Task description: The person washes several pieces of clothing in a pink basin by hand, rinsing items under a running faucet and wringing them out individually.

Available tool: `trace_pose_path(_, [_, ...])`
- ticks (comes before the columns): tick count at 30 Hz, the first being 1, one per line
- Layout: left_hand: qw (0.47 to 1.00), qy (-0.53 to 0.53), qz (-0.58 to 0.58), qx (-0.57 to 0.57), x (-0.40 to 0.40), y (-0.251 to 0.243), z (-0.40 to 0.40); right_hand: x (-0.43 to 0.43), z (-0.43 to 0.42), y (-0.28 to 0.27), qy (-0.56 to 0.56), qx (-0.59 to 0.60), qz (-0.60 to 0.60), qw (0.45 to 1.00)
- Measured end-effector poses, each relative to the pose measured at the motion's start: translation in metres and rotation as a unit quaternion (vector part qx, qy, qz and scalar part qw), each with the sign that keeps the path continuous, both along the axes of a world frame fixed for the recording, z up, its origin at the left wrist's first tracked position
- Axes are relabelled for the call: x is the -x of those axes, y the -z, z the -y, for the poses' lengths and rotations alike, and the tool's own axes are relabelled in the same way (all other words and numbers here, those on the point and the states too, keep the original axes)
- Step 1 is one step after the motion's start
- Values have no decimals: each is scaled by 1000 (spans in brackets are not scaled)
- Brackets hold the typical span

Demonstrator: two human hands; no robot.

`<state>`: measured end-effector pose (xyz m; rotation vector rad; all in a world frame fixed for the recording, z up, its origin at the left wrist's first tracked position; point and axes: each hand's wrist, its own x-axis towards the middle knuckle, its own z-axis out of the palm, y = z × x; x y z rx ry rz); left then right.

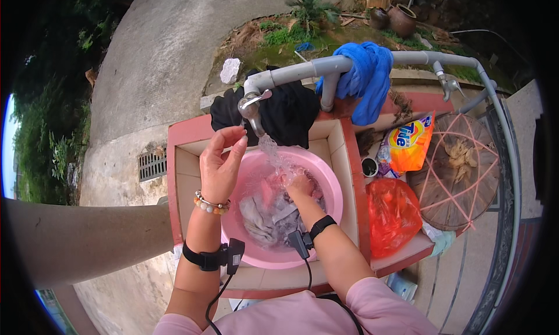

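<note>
My left hand (222, 164) is raised at the left rim of a pink plastic basin (336, 195), just below a metal faucet (250, 110). Its fingers are bent and apart from the thumb, with nothing visible between them. Water (271, 149) runs from the spout into the basin. My right hand (301, 185) is down in the splashing water beside pink cloth (268, 191). Foam and water hide its fingers, so I cannot tell whether it grips anything. Soaked grey cloth (257, 219) lies in the water left of my right forearm.
The basin stands in a tiled sink (349, 138). Black cloth (288, 112) drapes over its far edge; a blue cloth (367, 82) hangs on the grey pipe (301, 71). To the right are a Tide detergent bag (406, 143), a red plastic bag (393, 217) and a covered round container (458, 186).
</note>
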<state>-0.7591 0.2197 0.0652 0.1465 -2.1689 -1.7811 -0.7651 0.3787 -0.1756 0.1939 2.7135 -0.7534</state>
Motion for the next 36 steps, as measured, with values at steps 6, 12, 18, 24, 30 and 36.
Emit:
trace_pose_path(6, [889,-26,377,-259,-68,116,-32,5,-46,41,-116,33,23,992])
trace_pose_path(12, [678,-10,424,-600,-85,152,-16,-28,3,-84,-201,257,-69,943])
trace_pose_path(18, [644,64,395,-652,-79,185,-8,-43,-33,-169,-331,438,19,836])
trace_pose_path(24, [670,176,359,-626,-100,137,-5,-3,-14,-129,-73,607,214,762])
trace_pose_path(30, [651,236,256,-675,-111,131,-13,-17,12,-100,1,660,387,645])
trace_pose_path(36, [489,232,226,-810,-109,93,-22,-6,16,-132,-171,732,365,548])
